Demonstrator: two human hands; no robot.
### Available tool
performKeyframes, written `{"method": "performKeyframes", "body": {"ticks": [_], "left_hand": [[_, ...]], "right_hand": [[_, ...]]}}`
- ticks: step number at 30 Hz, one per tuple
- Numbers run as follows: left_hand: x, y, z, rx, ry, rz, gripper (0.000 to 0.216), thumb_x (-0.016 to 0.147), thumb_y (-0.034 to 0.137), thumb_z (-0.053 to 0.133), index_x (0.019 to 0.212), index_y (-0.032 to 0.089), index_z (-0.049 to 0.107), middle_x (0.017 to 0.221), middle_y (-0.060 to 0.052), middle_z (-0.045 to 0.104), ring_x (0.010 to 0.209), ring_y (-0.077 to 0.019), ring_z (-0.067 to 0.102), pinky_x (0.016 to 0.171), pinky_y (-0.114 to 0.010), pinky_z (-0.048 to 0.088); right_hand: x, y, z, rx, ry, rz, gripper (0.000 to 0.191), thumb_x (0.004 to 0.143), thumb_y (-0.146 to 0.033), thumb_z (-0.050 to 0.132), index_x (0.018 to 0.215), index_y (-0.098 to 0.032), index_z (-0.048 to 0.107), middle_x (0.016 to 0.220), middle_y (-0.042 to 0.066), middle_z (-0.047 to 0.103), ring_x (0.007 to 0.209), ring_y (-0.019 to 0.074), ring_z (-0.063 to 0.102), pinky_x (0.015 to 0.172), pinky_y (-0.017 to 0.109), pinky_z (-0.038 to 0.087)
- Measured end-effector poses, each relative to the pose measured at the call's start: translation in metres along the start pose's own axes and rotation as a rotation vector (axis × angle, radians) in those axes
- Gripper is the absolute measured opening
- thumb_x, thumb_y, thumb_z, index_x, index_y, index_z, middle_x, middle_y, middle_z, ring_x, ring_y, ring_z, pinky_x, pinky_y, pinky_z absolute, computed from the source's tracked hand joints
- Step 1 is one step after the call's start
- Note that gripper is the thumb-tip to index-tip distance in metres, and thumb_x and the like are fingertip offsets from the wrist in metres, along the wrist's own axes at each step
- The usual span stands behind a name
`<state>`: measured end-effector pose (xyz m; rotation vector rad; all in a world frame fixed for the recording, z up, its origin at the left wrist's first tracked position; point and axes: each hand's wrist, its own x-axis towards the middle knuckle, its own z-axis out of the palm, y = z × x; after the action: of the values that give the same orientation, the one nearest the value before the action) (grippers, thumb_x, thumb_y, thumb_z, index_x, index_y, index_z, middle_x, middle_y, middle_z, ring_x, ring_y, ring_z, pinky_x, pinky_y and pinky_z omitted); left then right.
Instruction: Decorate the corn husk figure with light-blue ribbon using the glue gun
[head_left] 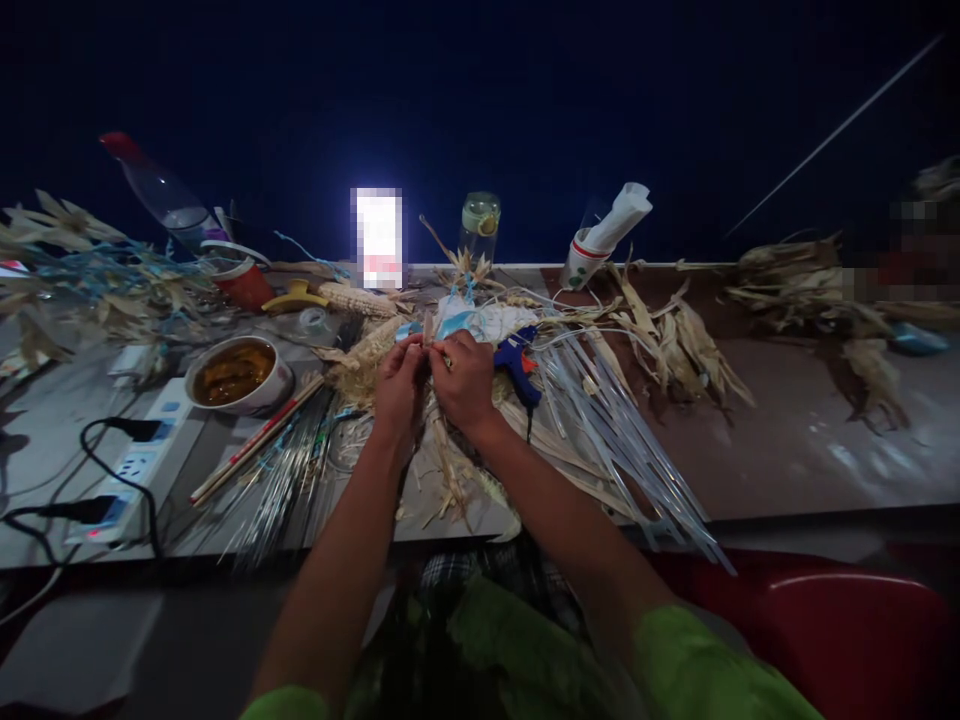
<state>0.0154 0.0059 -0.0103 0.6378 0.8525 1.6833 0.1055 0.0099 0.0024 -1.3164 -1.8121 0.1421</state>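
My left hand and my right hand meet above the middle of the table, fingertips pinched together. Between them stands a small pale strip that looks like dried corn husk; most of it is hidden by the fingers. A blue hot glue gun lies just right of my right hand. Dried corn husk pieces are scattered below and around the hands. To the right lies a spread of clear glue sticks. Thin metal wires lie left of my left forearm.
At left are a bowl of brown liquid, a power strip with plugs and cords, and a red cup. Corn cobs, a glass jar and a lit screen stand farther back. A paper cup holds a white roll.
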Motion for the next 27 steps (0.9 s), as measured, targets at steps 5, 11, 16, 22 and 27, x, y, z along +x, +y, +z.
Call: {"method": "performKeyframes", "body": {"ticks": [5,11,16,22,27], "left_hand": [[-0.002,0.009,0.006,-0.121,0.034,-0.229,0.015,0.063,0.021,0.073,0.072,0.012,0.065,0.071,-0.002,0.067,0.067,-0.0087,0.061,0.069,-0.02,0.049],[-0.003,0.015,0.005,-0.175,0.026,-0.298,0.006,0.069,0.017,0.067,0.071,0.012,0.064,0.066,-0.002,0.063,0.057,-0.0063,0.055,0.056,-0.017,0.046],[-0.002,0.014,0.0,-0.136,-0.016,-0.292,0.007,0.068,0.013,0.067,0.073,0.014,0.061,0.065,0.001,0.059,0.05,-0.0034,0.049,0.051,-0.016,0.043],[-0.003,0.019,0.0,-0.154,-0.089,-0.282,0.013,0.071,0.021,0.067,0.072,0.013,0.058,0.057,0.004,0.047,0.046,-0.0029,0.039,0.045,-0.016,0.035],[-0.007,0.019,0.005,-0.141,-0.12,-0.351,0.017,0.071,0.02,0.067,0.067,0.012,0.052,0.06,0.003,0.046,0.043,-0.0014,0.034,0.042,-0.015,0.032]], "right_hand": [[0.003,0.002,-0.004,0.013,-0.081,0.002,0.027,0.087,-0.035,0.048,0.071,-0.018,0.063,0.076,0.002,0.061,0.079,0.0143,0.055,0.078,0.031,0.032],[0.009,0.013,-0.006,0.155,-0.155,0.036,0.03,0.083,-0.037,0.053,0.061,-0.018,0.06,0.065,0.001,0.058,0.069,0.0126,0.053,0.069,0.027,0.036],[0.012,0.017,-0.008,0.215,-0.199,0.085,0.029,0.078,-0.035,0.057,0.057,-0.017,0.059,0.06,0.0,0.055,0.063,0.0114,0.051,0.066,0.026,0.037],[0.016,0.019,-0.012,0.648,-0.201,0.227,0.023,0.073,-0.028,0.059,0.091,-0.015,0.064,0.087,0.003,0.063,0.072,0.0107,0.054,0.069,0.025,0.043],[0.019,0.015,-0.015,0.94,-0.233,0.411,0.028,0.072,-0.036,0.058,0.092,-0.017,0.064,0.085,0.0,0.065,0.069,0.0094,0.054,0.064,0.023,0.044]]}}
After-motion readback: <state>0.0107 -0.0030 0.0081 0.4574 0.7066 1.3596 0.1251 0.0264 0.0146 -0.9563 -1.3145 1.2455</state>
